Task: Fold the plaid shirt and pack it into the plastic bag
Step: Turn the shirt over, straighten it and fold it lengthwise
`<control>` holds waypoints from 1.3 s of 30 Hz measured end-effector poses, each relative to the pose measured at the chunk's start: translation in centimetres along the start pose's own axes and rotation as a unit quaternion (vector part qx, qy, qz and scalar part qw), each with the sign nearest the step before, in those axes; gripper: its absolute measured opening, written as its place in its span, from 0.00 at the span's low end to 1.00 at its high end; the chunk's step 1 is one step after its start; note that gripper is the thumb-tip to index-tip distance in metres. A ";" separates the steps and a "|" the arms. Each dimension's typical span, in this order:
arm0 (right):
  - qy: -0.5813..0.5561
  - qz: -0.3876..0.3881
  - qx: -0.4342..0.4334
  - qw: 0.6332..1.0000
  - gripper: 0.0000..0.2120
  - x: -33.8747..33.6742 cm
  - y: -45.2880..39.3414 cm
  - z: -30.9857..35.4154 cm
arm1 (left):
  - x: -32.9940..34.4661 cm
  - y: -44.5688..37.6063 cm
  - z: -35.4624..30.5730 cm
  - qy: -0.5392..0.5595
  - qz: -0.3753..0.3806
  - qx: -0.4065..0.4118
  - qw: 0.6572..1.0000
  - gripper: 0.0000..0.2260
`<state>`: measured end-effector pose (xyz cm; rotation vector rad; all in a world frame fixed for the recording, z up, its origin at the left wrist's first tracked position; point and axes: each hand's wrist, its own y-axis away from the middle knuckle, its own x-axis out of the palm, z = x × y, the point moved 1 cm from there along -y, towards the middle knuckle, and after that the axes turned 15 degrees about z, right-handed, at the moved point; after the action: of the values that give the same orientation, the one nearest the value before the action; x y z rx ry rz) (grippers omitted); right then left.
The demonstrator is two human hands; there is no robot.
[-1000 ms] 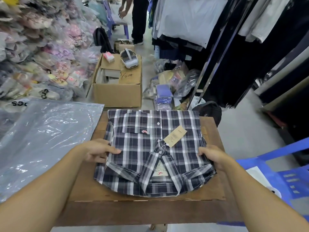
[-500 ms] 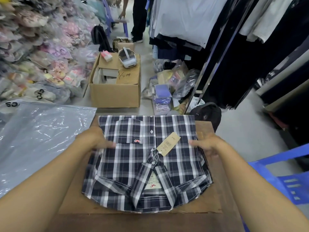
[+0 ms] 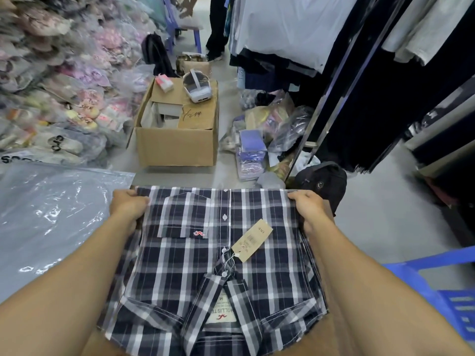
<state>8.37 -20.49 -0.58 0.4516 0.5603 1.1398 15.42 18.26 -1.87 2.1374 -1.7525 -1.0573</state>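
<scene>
Light: bright, even and cool, seemingly from overhead; no hard shadows.
Glare: white highlights ripple across the plastic bag (image 3: 51, 217) at left.
Dark zone: the hanging dark clothes (image 3: 380, 104) at right lose nearly all detail.
Sharpness: the plaid shirt (image 3: 221, 253) reads crisp, its paper tag (image 3: 253, 240) print too small to read.
Blur: far bagged goods (image 3: 64, 73) look soft.
Distortion: wide-angle bending stretches both forearms at the lower corners.

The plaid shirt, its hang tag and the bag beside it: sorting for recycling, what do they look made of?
Plaid shirt: woven, matte cloth, likely cotton; creased. Hang tag: tan card, matte, printed. Plastic bag: thin clear film, glossy wrinkle highlights.
</scene>
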 end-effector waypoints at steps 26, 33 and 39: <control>0.182 0.244 0.110 0.946 0.48 -5.4 6.9 -5.7 | 11.5 11.2 4.3 -0.618 0.383 0.277 0.628 0.71; 0.156 0.261 0.101 0.947 0.38 -6.6 10.0 -7.7 | 10.6 12.0 4.1 -0.601 0.404 0.298 0.622 0.71; 0.117 0.269 0.036 0.955 0.30 -5.0 13.1 -5.0 | 9.4 12.4 5.3 -0.632 0.383 0.307 0.600 0.70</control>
<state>-5.69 -20.23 4.33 0.5545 0.7097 1.7144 2.93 7.62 -2.71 0.0376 -3.4530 -1.9602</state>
